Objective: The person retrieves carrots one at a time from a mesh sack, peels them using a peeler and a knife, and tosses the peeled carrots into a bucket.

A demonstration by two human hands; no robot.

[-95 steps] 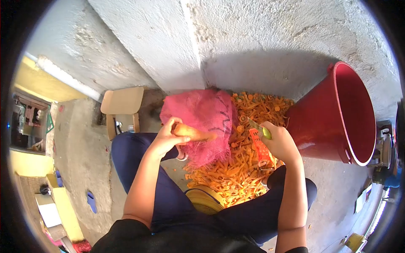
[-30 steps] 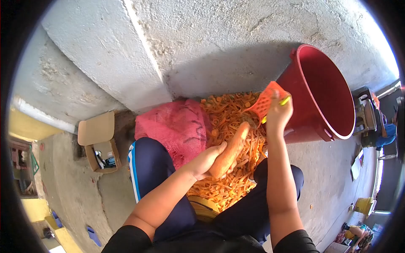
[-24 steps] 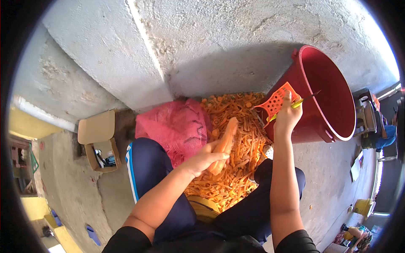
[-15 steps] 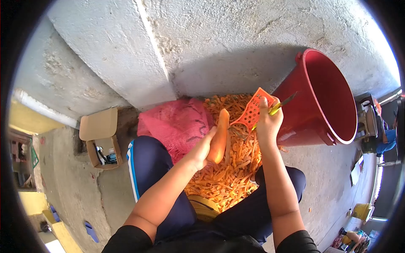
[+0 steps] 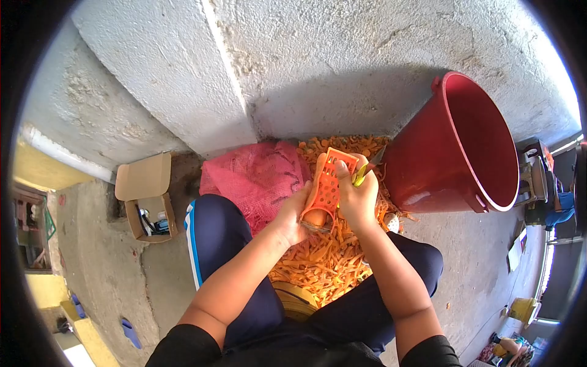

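My left hand (image 5: 295, 215) is closed around a large carrot (image 5: 315, 218), held tilted above the heap of peelings. My right hand (image 5: 358, 199) grips an orange plastic peeler (image 5: 331, 182) with round holes. The peeler lies over the carrot and hides much of it; its wide end is at the carrot's near end. Also in the right hand is a knife with a yellow-green handle (image 5: 360, 176), its blade pointing away to the upper right. Below both hands, orange carrot peelings (image 5: 318, 266) cover the floor between my legs.
A large red bucket (image 5: 416, 156) leans to the right by the wall. Beside the peelings, a pink mesh sack (image 5: 251, 180) lies on the left. An open cardboard box (image 5: 143, 183) with small items sits farther left. At far right is another person (image 5: 513, 352).
My right hand has moved left and down, bringing the peeler from beside the carrot onto it. The left hand still holds the carrot in nearly the same place.
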